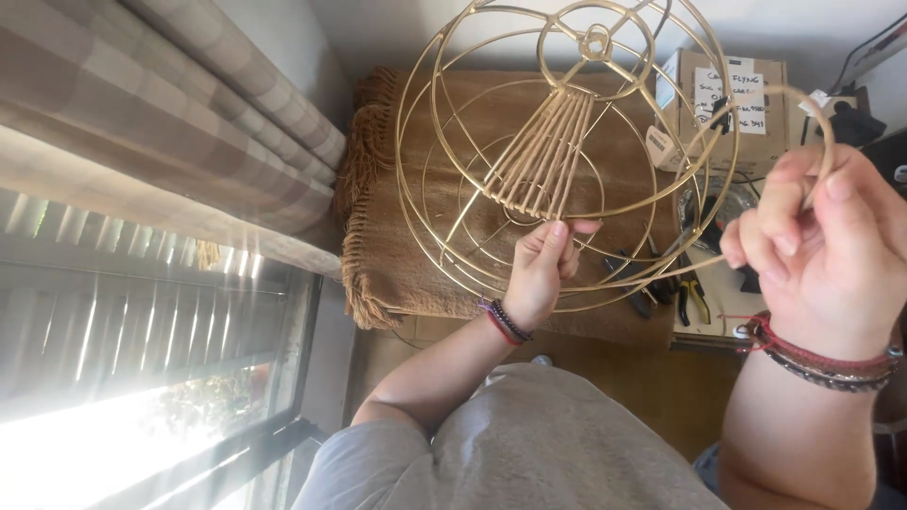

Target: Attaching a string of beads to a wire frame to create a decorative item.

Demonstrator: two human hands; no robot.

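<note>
A thin cane strand (820,113) is pinched in the right hand (822,246), whose thumb and fingers are closed on it at the right of the view. From that pinch the strand arcs up and over in a loop, then comes back down past the fingers and runs leftward as a long, nearly straight line towards the wire frame (567,151). Its long axis there lies roughly across the view, sloping slightly down to the left, and its far end points at the lower rings of the frame, close to the left hand (540,274).

The frame is a gold dome of rings and ribs, held up in front of the person with its small top ring away from them. A fan of cane strips (543,151) is already laid on it, running from the top ring down to the lower rings; their long axis is close to upright in the view, leaning a little left at the bottom.

The left hand is closed on the frame at the bottom of that fan, fingers curled round a ring. It is the nearer hand to the woven part; the right hand stands well apart to the right.

Behind lie a brown fringed blanket (397,246), a cardboard box (765,123), and pliers (694,300) on the counter (723,283).
</note>
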